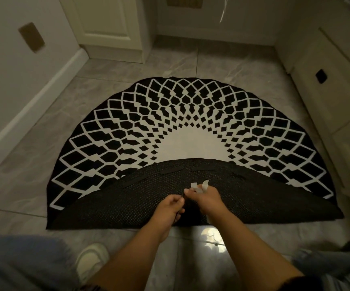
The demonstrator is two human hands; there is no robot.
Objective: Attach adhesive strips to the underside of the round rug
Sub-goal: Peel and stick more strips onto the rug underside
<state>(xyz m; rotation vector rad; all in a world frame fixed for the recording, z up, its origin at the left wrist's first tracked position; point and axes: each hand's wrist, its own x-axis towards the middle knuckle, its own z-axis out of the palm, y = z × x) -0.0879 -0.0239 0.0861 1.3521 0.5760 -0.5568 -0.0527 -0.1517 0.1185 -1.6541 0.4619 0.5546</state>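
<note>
Rug point(191, 122) lies on tile, near half folded over, underside point(107, 206) up. Three strips point(133, 181) sit along the fold's edge from left to centre; right side bare. Left hand point(171, 204) pinches a dark strip; right hand point(204, 196) pinches white backing point(199, 185).

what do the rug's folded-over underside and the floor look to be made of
The rug's underside looks like a black woven or mesh-type backing, matte, with a fine dotted grain; the exact fibre can't be told. The floor appears to be polished grey stone-look tile: grout lines, marbled veining and a bright glare spot near the person's knees.
</note>
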